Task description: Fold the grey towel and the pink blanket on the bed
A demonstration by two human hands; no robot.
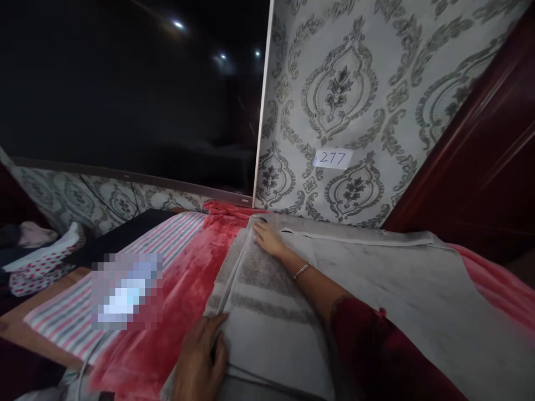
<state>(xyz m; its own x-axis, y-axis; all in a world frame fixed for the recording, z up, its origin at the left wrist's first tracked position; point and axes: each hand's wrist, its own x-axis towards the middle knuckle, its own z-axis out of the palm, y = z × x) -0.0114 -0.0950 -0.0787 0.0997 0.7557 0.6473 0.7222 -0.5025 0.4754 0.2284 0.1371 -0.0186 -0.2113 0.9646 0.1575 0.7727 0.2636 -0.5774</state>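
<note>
Two hands pressing flat, fingers together | left hand [200,356] pinning the grey towel [267,312] at its near corner | right hand [270,239] smoothing its far corner | towel lying folded over on the red blanket [184,289], at the bed's wall edge | fold looking partway done, more folds remaining.

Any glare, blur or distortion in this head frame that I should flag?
Head view: dim overall; ceiling-light reflections glare on the dark screen; wide-angle bending tilts the wallpapered wall; a pixelated patch hides something on the striped cloth; both hands, left and right, on the grey towel, are reasonably sharp.
</note>
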